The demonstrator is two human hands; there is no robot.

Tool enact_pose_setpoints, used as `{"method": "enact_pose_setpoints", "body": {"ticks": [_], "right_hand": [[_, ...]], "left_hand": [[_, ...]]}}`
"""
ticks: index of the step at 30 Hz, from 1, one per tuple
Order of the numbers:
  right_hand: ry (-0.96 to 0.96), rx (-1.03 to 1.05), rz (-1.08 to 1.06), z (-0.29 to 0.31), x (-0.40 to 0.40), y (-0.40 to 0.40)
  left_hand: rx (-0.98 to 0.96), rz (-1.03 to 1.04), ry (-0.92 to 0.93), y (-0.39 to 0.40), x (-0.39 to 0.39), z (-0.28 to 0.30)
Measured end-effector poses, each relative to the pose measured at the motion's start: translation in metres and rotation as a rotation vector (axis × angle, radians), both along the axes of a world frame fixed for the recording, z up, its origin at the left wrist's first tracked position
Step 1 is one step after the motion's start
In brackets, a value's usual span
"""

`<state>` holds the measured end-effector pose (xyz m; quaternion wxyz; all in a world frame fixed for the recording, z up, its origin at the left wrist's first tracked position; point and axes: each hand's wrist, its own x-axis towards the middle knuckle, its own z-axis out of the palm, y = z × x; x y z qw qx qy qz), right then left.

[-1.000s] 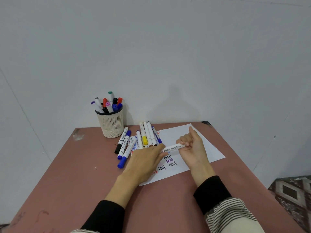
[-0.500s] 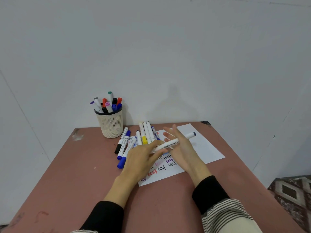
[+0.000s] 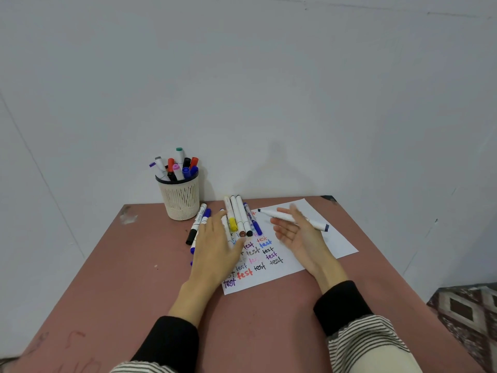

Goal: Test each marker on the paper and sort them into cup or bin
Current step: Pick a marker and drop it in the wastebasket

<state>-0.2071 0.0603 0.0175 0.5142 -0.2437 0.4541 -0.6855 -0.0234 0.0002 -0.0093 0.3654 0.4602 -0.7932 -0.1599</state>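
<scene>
Mostly "test" repeated across paper [image 3: 282, 267]; marker [image 3: 289, 218] label perhaps illegible.

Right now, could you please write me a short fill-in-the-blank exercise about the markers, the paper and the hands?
1. The word written many times on the paper is ____.
2. The uncapped marker is in the ____ hand.
3. The mesh cup of markers stands at the table's far ____ corner.
4. The left hand lies flat, partly covering the ____ and some loose markers.

Missing words: test; right; left; paper
</scene>
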Motion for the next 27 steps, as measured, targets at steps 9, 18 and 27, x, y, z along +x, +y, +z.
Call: {"method": "enact_pose_setpoints", "body": {"ticks": [9, 18, 27], "right_hand": [[0.138, -0.032, 0.038, -0.002, -0.002, 0.020], [0.484, -0.019, -0.022, -0.009, 0.002, 0.031], [0.618, 0.046, -0.059, -0.014, 0.011, 0.031]], "left_hand": [[0.026, 0.043, -0.017, 0.006, 0.005, -0.004], [-0.051, 0.104, -0.151, 0.014, 0.004, -0.009], [-0.006, 0.100, -0.104, 0.014, 0.005, -0.008]]}}
